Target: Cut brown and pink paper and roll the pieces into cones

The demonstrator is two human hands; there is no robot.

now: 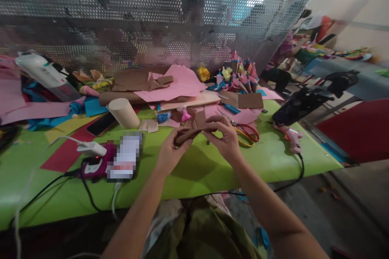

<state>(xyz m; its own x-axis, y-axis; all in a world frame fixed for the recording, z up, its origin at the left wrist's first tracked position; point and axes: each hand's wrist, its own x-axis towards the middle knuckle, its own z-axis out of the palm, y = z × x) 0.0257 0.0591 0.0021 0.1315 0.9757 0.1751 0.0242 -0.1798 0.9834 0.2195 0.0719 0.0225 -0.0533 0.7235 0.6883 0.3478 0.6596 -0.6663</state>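
Between my two hands, above the green table [194, 172], is a folded strip of brown paper [191, 133]. My left hand [174, 147] closes round its left end, thumb along the near side. At the other end my right hand [223, 137] pinches the paper between thumb and fingers. Just right of that hand lie scissors [251, 134] with red and yellow handles. Behind the paper are a small pink twisted paper piece [184, 113] and a blue crumpled one [164, 117].
A pink hot glue gun [293, 139] with a cord lies at the right. At the left are a power strip [94, 166], a phone [126, 156] and a cardboard tube [124, 113]. Pink paper sheets [176, 83] and paper cones [243, 75] pile up by the perforated metal screen [136, 20].
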